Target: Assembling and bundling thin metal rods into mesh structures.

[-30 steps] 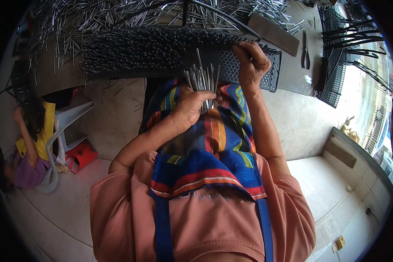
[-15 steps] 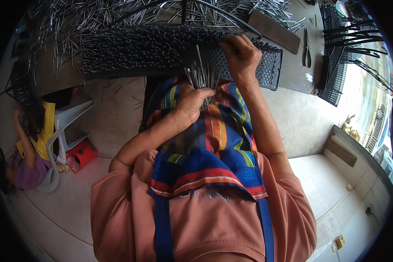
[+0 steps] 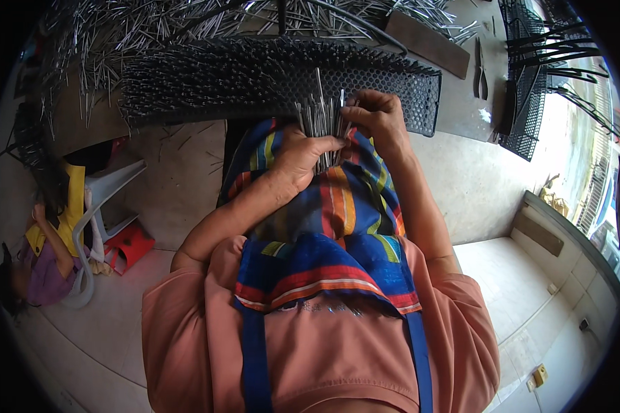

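From my remote seat, I judge the step is separating one rod, the next move calling for a fine pinch: my left hand grips the metal rods before the holed tray at the desk's near edge, my right hand apparently closed on that rod.

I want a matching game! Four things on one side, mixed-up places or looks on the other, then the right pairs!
Things:
1. bundle of metal rods
2. pliers
3. apron
4. perforated rack

Places and looks:
A. on the right side of the table
B. striped in many colours
C. crowded with dark pins toward its left
D. gripped in the left hand

Pairs: 1-D, 2-A, 3-B, 4-C
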### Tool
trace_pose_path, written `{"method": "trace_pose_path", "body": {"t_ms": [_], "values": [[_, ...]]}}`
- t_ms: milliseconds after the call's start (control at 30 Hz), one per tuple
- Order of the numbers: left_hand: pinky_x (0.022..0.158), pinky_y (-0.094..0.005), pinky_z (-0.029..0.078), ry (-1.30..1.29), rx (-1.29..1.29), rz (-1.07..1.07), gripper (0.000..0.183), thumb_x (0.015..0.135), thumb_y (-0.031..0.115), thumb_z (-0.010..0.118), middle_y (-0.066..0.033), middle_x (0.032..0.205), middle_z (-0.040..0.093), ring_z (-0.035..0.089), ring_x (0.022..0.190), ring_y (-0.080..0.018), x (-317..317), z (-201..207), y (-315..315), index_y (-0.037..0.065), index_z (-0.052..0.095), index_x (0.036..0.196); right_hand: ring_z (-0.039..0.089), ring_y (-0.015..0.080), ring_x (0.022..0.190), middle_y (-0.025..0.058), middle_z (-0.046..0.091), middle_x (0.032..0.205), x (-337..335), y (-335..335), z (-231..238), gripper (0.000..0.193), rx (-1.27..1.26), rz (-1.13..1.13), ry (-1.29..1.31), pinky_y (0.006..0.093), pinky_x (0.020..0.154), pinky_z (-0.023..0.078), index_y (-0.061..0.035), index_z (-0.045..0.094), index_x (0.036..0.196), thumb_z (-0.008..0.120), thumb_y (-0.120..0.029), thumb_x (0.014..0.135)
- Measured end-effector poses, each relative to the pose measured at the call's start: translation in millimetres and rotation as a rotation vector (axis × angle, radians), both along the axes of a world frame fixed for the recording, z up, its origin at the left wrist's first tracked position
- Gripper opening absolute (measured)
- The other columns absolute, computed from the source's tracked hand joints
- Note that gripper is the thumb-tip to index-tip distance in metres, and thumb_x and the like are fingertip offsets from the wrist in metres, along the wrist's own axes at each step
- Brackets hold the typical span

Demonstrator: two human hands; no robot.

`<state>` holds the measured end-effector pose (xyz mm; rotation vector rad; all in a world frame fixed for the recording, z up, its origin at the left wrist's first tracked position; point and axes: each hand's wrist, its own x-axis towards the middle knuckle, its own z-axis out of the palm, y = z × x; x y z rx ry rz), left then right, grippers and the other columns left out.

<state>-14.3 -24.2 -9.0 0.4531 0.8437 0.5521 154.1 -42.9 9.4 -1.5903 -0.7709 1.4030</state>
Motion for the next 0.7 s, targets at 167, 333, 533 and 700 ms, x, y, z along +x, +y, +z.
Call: {"method": "trace_pose_path", "body": {"t_ms": [167,333,533,700], "values": [[0.063,-0.0322,0.059,0.056,-0.014,-0.006,0.022,0.079,-0.005,0.064,-0.0113,0.088,0.070,0.070,0.074,-0.0222,-1.8,11.8,-2.8,-0.001,0.066,0.101,0.046,0.0037,0.048,-0.0002,0.059,0.063,1.1,-11.0,-1.4,0.009,-0.048,-0.120,0.114,0.0192,0.043,0.032,-0.0035,0.062,0.074,0.069,-0.003,0.081],[0.062,-0.0332,0.058,0.192,-0.043,0.043,0.017,0.079,-0.004,0.066,-0.0117,0.085,0.069,0.069,0.070,-0.0231,-4.3,-2.8,-5.9,-0.002,0.066,0.096,0.054,0.0055,0.061,0.0012,0.062,0.069,6.4,-4.5,1.5,0.004,0.316,-0.455,-0.110,0.0187,0.055,0.040,-0.0002,0.066,0.079,0.069,0.002,0.080],[0.063,-0.0334,0.058,0.119,-0.040,0.027,0.021,0.077,-0.008,0.065,-0.0142,0.085,0.070,0.069,0.071,-0.0239,-3.2,-0.2,-7.7,-0.003,0.065,0.097,0.056,0.0074,0.069,0.0029,0.062,0.074,22.0,23.1,-8.9,0.010,0.674,-0.345,-0.665,0.0202,0.063,0.044,0.0024,0.067,0.082,0.071,0.008,0.075],[0.064,-0.0323,0.058,0.119,-0.074,-0.003,0.022,0.077,-0.009,0.062,-0.0145,0.083,0.070,0.069,0.070,-0.0229,-5.0,-2.8,-7.0,-0.004,0.065,0.098,0.056,0.0088,0.064,0.0044,0.062,0.073,20.6,29.5,-1.9,0.010,0.674,-0.269,-0.758,0.0212,0.060,0.044,0.0015,0.067,0.081,0.073,0.005,0.074]]}}
